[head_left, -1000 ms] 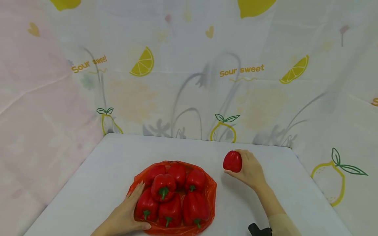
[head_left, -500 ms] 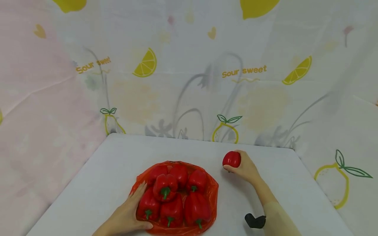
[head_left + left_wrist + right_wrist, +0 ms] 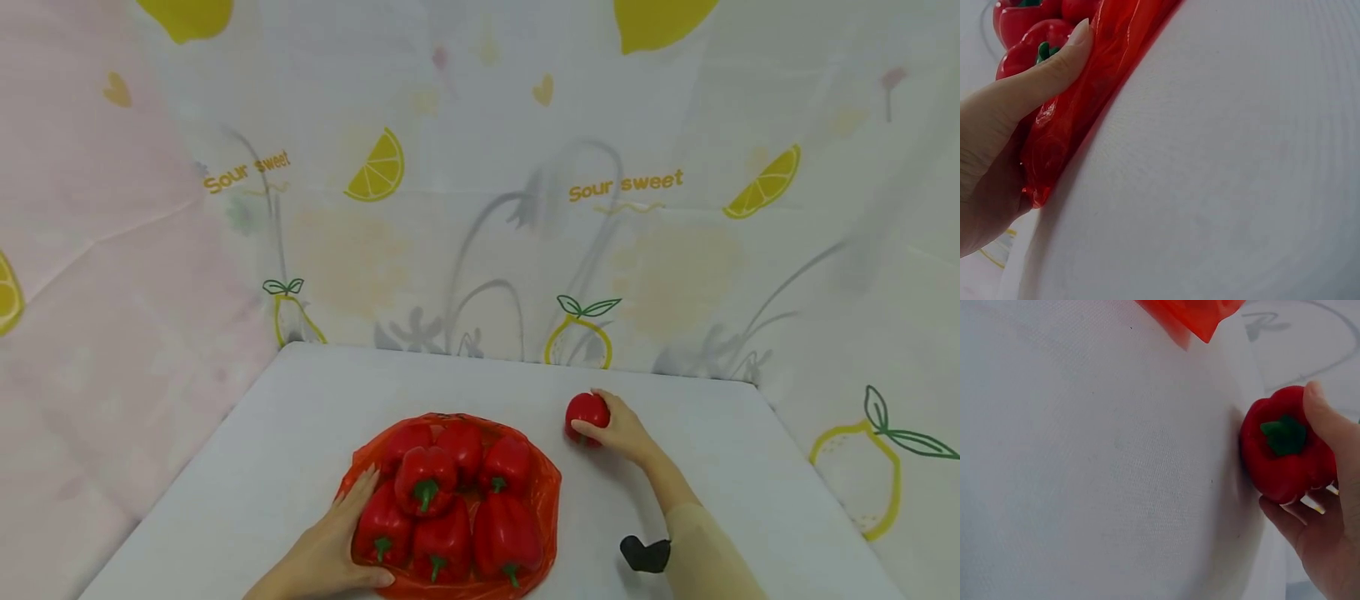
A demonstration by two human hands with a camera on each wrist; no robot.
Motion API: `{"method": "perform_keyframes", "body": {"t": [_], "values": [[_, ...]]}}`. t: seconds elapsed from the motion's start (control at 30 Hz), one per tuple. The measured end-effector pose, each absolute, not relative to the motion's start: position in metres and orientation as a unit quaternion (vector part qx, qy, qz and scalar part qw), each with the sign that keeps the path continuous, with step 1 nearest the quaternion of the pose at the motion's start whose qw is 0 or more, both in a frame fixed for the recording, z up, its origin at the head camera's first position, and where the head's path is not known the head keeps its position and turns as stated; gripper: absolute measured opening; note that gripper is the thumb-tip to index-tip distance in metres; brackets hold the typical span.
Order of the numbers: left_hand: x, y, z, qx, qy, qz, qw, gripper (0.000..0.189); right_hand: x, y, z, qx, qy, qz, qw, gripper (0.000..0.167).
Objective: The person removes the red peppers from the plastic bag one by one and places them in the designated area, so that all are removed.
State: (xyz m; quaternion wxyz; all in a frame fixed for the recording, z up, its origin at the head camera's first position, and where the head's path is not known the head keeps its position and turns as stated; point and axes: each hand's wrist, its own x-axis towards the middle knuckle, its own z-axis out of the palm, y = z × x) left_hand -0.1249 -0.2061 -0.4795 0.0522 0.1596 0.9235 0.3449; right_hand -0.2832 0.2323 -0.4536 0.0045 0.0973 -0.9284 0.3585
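Observation:
Several red bell peppers [image 3: 507,532] with green stems sit piled in an opened-out orange-red plastic bag [image 3: 546,500]. Against the bag's left side rests my left hand [image 3: 330,533], its fingers straight along the edge and the thumb at the front. In the left wrist view the thumb [image 3: 1054,72] lies over the bag's film beside a pepper; the other fingers are mostly hidden. Right of the bag, farther back, my right hand [image 3: 622,429] grips a single bell pepper [image 3: 1279,450] between thumb and fingers. That pepper is at the table surface, its stem side facing the right wrist camera.
The white table [image 3: 247,467] reaches back to a curtain [image 3: 480,208] printed with lemons and words. A black strap-like piece [image 3: 645,554] sticks out beside the right sleeve [image 3: 705,550]. A corner of the bag shows at the top of the right wrist view.
My right hand has turned the single pepper so its stem end points down and toward me, and lowered it to the table. The left hand stays against the bag; the head view shifts slightly.

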Motion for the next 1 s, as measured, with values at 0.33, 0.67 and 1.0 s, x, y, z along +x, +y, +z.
{"method": "perform_keyframes", "body": {"t": [0.33, 0.67, 1.0], "values": [[-0.124, -0.206, -0.482, 0.153, 0.928, 0.337, 0.045, 0.126, -0.281, 0.233, -0.448, 0.124, -0.918, 0.377, -0.01, 0.066], [-0.124, -0.206, -0.48, 0.153, 0.927, 0.339, 0.049, 0.125, -0.281, 0.235, -0.449, 0.111, -0.918, 0.379, -0.018, 0.089], [-0.124, -0.206, -0.479, 0.152, 0.927, 0.339, 0.051, 0.125, -0.271, 0.235, -0.441, 0.095, -0.924, 0.37, 0.004, 0.103]]}}
